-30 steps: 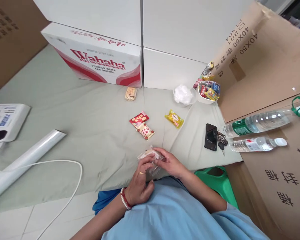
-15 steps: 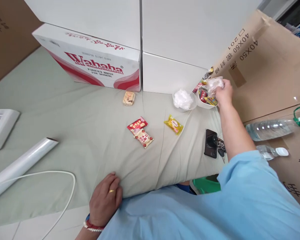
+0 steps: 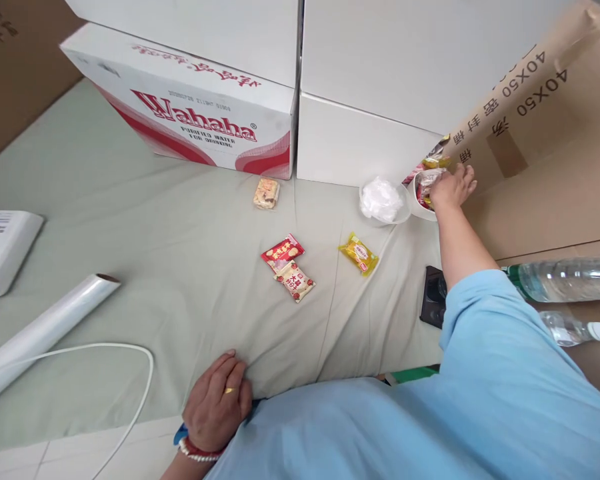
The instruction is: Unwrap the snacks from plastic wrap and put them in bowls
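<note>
My right hand [image 3: 453,187] reaches far right onto a white bowl [image 3: 421,208] of wrapped snacks, fingers stretched out over it. A clear-wrapped snack [image 3: 429,179] lies in the bowl at the hand's thumb side. My left hand [image 3: 219,400] rests flat on the near edge of the green cloth [image 3: 155,253], holding nothing, with a ring and a bead bracelet on it. Between the hands lie a red packet [image 3: 282,251], a cream packet [image 3: 295,281], a yellow packet [image 3: 359,253] and a beige one [image 3: 267,193].
Beside the snack bowl stands a bowl of crumpled white plastic [image 3: 383,200]. A Wahaha box [image 3: 190,113] and white boxes stand behind, cardboard [image 3: 545,147] to the right. A phone [image 3: 431,297] and two bottles [image 3: 565,279] lie right; a film roll [image 3: 45,327], a cable [image 3: 130,353] and a white device [image 3: 3,250] left.
Both hands held the clear-wrapped snack near my body. The right hand then carried it out to the snack bowl and lowered onto it, while the left hand dropped to the cloth's edge.
</note>
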A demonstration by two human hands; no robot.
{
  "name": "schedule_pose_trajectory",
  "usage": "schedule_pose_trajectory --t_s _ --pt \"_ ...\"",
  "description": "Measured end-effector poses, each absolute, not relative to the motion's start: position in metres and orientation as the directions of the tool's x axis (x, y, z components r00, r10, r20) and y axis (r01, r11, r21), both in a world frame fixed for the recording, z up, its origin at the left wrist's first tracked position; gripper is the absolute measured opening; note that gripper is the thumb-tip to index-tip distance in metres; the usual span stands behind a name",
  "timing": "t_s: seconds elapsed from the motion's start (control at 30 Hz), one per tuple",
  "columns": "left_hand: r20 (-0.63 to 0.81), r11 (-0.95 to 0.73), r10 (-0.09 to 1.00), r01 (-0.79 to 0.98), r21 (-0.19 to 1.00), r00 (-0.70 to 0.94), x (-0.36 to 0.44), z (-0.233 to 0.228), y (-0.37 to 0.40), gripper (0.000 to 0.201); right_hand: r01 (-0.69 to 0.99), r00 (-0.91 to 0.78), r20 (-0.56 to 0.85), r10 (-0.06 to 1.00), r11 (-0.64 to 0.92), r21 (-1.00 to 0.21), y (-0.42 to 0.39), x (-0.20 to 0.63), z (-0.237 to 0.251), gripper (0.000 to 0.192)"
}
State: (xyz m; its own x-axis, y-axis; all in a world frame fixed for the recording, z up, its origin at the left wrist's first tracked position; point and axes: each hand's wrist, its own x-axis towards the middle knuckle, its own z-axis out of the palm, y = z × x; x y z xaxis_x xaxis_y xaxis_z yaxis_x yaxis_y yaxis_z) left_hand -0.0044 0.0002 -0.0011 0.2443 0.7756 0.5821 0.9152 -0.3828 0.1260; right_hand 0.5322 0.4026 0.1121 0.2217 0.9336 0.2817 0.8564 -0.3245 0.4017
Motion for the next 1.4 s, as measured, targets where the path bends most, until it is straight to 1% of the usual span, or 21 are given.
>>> schedule_pose_trajectory --t_s 0.03,0.07,0.1,0.13,0.2,0.23,0.3,0.37,0.4,0.47,0.53,0.57,0.7,0.83,1.07,1.17,1.27,1.33,1.4 --pt "0.586 -0.382 0.773 0.915 0.127 0.242 -0.004 -0.001 0.0 0.032 0.858 0.254 0.278 0.927 -0.348 0.378 0.404 0.533 0.11 0.081" --pt "0.587 -0.382 0.773 0.915 0.128 0.241 -0.004 -0.001 0.0 0.032 0.865 0.304 0.28 0.911 -0.387 0.319 0.405 0.533 0.107 0.077" --pt "0.588 -0.382 0.772 0.915 0.128 0.24 -0.004 -0.001 0.0 0.032 0.871 0.348 0.283 0.894 -0.42 0.254 0.406 0.531 0.105 0.071" --pt "0.589 -0.383 0.771 0.915 0.127 0.241 -0.003 -0.001 0.0 0.031 0.878 0.362 0.284 0.888 -0.427 0.216 0.407 0.528 0.103 0.065" --pt "0.589 -0.385 0.771 0.914 0.129 0.242 -0.003 -0.001 0.0 0.03 0.889 0.364 0.299 0.882 -0.425 0.171 0.408 0.522 0.101 0.057" --pt "0.586 -0.386 0.773 0.913 0.134 0.241 -0.003 -0.001 0.0 0.03 0.891 0.361 0.311 0.879 -0.424 0.162 0.408 0.518 0.101 0.056" --pt "0.582 -0.386 0.778 0.911 0.146 0.236 -0.003 -0.003 -0.001 0.03 0.887 0.349 0.338 0.874 -0.425 0.181 0.408 0.513 0.105 0.059" --pt "0.578 -0.384 0.782 0.911 0.153 0.233 -0.003 -0.004 -0.002 0.031 0.894 0.281 0.363 0.889 -0.38 0.238 0.406 0.51 0.111 0.058" --pt "0.58 -0.384 0.781 0.91 0.153 0.232 -0.003 -0.004 -0.002 0.031 0.906 0.217 0.358 0.908 -0.324 0.272 0.405 0.509 0.114 0.056" --pt "0.587 -0.387 0.775 0.91 0.147 0.235 -0.003 -0.004 -0.001 0.031 0.933 0.069 0.294 0.953 -0.166 0.318 0.4 0.512 0.118 0.047" --pt "0.59 -0.394 0.77 0.909 0.138 0.244 -0.004 -0.003 -0.001 0.03 0.949 -0.014 0.217 0.976 -0.055 0.309 0.395 0.52 0.119 0.043" --pt "0.59 -0.399 0.767 0.907 0.133 0.251 -0.005 -0.003 -0.001 0.03 0.956 -0.009 0.198 0.98 -0.05 0.288 0.392 0.526 0.118 0.043" --pt "0.587 -0.414 0.761 0.903 0.114 0.275 -0.007 -0.003 -0.001 0.029 0.97 0.135 0.213 0.968 -0.173 0.17 0.388 0.549 0.106 0.048" --pt "0.587 -0.41 0.76 0.907 0.1 0.279 -0.007 -0.002 -0.001 0.027 0.981 0.146 0.211 0.967 -0.169 0.097 0.392 0.556 0.089 0.048" --pt "0.601 -0.398 0.754 0.912 0.096 0.266 -0.003 0.002 0.001 0.023 0.982 0.15 0.262 0.953 -0.174 0.072 0.39 0.548 0.079 0.045" --pt "0.593 -0.399 0.758 0.912 0.095 0.27 -0.002 0.003 0.001 0.022 0.975 0.139 0.31 0.941 -0.186 0.125 0.376 0.537 0.079 0.043" --pt "0.592 -0.401 0.758 0.912 0.091 0.274 -0.003 0.003 0.001 0.022 0.955 0.17 0.312 0.935 -0.234 0.181 0.36 0.527 0.079 0.054" --pt "0.596 -0.407 0.752 0.91 0.082 0.283 -0.004 0.002 0.001 0.021 0.939 0.252 0.281 0.926 -0.305 0.162 0.354 0.526 0.077 0.064" --pt "0.595 -0.411 0.751 0.908 0.081 0.286 -0.005 0.002 0.0 0.022 0.928 0.32 0.24 0.917 -0.354 0.114 0.353 0.531 0.073 0.075"
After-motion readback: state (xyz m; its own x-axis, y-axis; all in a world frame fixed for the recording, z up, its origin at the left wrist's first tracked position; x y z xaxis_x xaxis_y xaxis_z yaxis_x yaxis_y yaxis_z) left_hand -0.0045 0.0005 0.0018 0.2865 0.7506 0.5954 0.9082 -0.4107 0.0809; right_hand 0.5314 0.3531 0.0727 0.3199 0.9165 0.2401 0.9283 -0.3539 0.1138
